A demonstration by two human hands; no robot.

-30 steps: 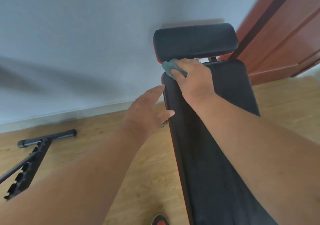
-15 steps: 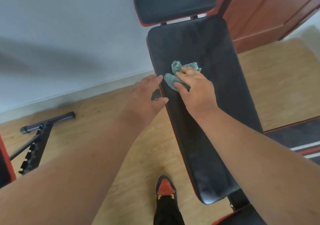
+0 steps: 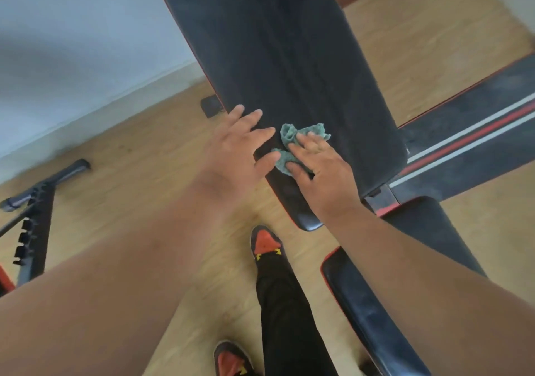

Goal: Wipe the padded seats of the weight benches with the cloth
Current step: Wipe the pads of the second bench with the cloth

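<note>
Since a second ago we see the right hand [image 3: 321, 173] and its crumpled teal cloth [image 3: 292, 147] slid from the top of the long black padded backrest with red edging [image 3: 289, 57] down to its lower end, near the near-left corner; the headrest pad has left the frame.

Head view: right-hand grip lies flat, fingers spread, pressing the cloth onto the pad rather than pinching it; cloth bunches out ahead of the fingertips. Left hand [image 3: 237, 149] is open, fingers apart, resting on the backrest's left edge just beside the cloth, holding nothing. Separate black seat pad with red trim [image 3: 376, 312] lies below right, apparently not yet wiped. Black and orange shoes [image 3: 266, 244] on pale wood floor [image 3: 144, 173]; black notched frame [image 3: 31, 231] at left.

Our judgement: mid-stroke on the backrest, lower corner left. To do it well, flatten the cloth under the whole palm, overlap passes edge to edge, run over the rounded bottom lip, keep the left hand bracing the pad.
</note>
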